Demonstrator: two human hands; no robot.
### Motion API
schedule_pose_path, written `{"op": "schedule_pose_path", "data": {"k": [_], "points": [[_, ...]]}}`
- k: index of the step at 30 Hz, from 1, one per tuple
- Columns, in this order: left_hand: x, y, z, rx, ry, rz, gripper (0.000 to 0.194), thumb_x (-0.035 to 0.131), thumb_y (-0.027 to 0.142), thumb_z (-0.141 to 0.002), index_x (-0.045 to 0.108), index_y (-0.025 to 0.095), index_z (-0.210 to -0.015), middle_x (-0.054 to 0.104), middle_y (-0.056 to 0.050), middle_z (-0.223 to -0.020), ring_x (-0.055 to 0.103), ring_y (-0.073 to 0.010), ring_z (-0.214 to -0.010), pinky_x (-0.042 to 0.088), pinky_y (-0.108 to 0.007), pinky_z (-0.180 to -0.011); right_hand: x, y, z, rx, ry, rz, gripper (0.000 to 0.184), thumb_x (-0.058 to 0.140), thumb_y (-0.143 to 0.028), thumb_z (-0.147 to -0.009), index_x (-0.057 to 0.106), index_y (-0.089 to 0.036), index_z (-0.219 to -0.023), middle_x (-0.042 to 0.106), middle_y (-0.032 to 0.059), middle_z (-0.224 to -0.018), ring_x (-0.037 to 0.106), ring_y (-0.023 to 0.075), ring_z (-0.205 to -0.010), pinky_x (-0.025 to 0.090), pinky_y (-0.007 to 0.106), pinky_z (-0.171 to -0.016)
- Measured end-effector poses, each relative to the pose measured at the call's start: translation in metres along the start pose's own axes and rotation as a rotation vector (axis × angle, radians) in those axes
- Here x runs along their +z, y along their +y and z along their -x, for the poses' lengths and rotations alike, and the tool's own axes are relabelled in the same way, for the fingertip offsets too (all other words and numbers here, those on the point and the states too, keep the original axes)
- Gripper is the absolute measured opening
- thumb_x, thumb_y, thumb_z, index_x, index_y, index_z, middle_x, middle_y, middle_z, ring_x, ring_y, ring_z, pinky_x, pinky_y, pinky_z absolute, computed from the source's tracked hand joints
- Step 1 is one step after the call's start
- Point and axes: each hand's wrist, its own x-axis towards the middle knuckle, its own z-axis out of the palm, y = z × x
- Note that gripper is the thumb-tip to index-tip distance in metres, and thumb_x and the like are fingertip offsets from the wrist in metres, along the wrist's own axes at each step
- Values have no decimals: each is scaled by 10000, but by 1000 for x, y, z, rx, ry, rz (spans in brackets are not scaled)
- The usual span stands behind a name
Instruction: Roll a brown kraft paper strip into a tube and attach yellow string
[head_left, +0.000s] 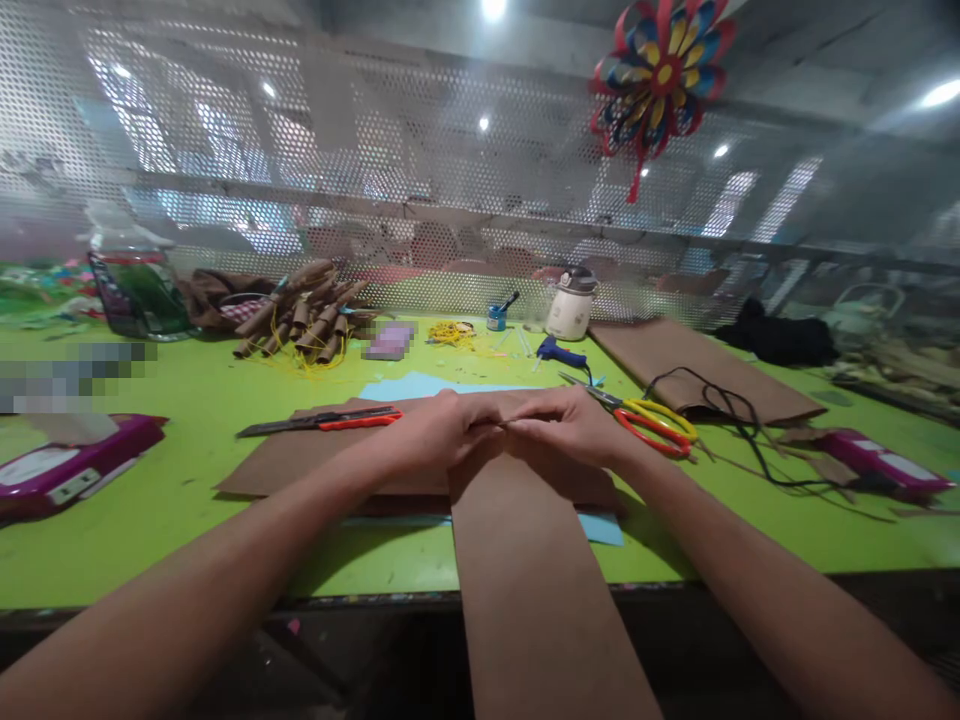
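Observation:
A long strip of brown paper hangs from my fingers over the table's front edge. Both hands pinch its far end, thumbs and fingertips nearly meeting: my left hand on one corner, my right hand on the other. The paper's edge between the fingertips looks curled or folded, mostly hidden by my fingers. Beneath lie more brown paper sheets and light blue paper. A utility knife with a red-orange handle rests left of my left hand. Scissors with yellow and red handles lie beside my right wrist.
On the green table stand a bundle of brown paper rolls, a blue glue gun, a white jar and a large brown sheet. Magenta power strips lie at both sides, with a black cable at right.

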Motion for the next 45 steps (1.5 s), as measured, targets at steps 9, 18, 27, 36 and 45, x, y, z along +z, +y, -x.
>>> {"op": "schedule_pose_path", "data": {"k": [9, 18, 27, 36, 45], "points": [[-6, -14, 1, -46, -140, 90, 364, 363, 457, -901, 627, 208, -908, 624, -8, -741, 503, -121, -604, 309, -210, -525, -4, 4, 0, -12, 26, 49, 193, 609, -309, -792, 748, -188, -846, 735, 38, -814, 635, 164, -728, 486, 275, -658], [1, -19, 9, -11, -55, -37, 312, 419, 444, -862, 623, 208, -860, 520, 8, -574, 374, -103, -463, 216, -245, -480, -19, 0, 0, 79, -130, 14, 235, 584, -341, -803, 728, -159, -839, 686, 33, -738, 558, 121, -644, 427, 250, -600], [1, -24, 4, -47, -83, 138, 315, 411, 457, -859, 582, 201, -793, 546, 2, -620, 417, -107, -497, 254, -234, -479, -24, 10, -3, 178, -51, -116, 268, 649, -390, -738, 696, -128, -699, 577, 1, -553, 438, 83, -520, 337, 230, -499], [5, -35, 6, -87, 56, 81, 302, 442, 401, -854, 526, 174, -674, 470, 18, -545, 329, -85, -471, 215, -233, -460, -29, 17, -3, 262, 39, -168, 245, 671, -370, -717, 691, -125, -712, 577, 4, -557, 459, 84, -503, 353, 236, -491], [-14, -26, -3, -30, -122, 257, 394, 372, 430, -906, 523, 160, -662, 561, 0, -585, 469, -88, -515, 325, -200, -500, -40, 14, 1, 207, -58, -181, 263, 639, -387, -758, 701, -133, -780, 636, 18, -649, 535, 107, -587, 424, 255, -575]]}}
